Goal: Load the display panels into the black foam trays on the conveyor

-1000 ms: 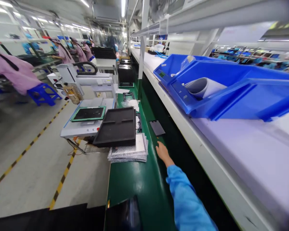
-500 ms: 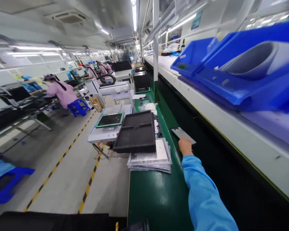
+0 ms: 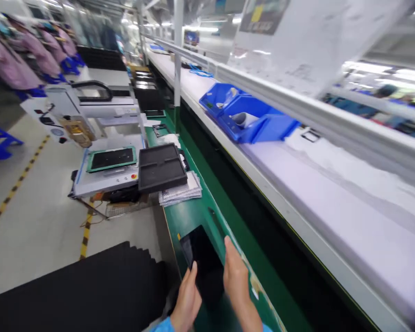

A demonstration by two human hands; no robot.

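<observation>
A flat black panel with a glossy face lies low over the green bench, close to me. My left hand grips its near left edge. My right hand rests along its right edge, fingers stretched forward. Both sleeves are light blue. Ahead on the bench, a black moulded tray sits on a stack of bubble-wrap sheets.
A stack of black sheets fills the lower left. A white machine holds a green-framed panel. Right of the dark conveyor channel runs a white shelf with blue bins. People in pink coats work far left.
My right hand has pulled back from the grey plate far along the bench. Both hands now hold a black panel near me. The view has tilted down and swung right.
</observation>
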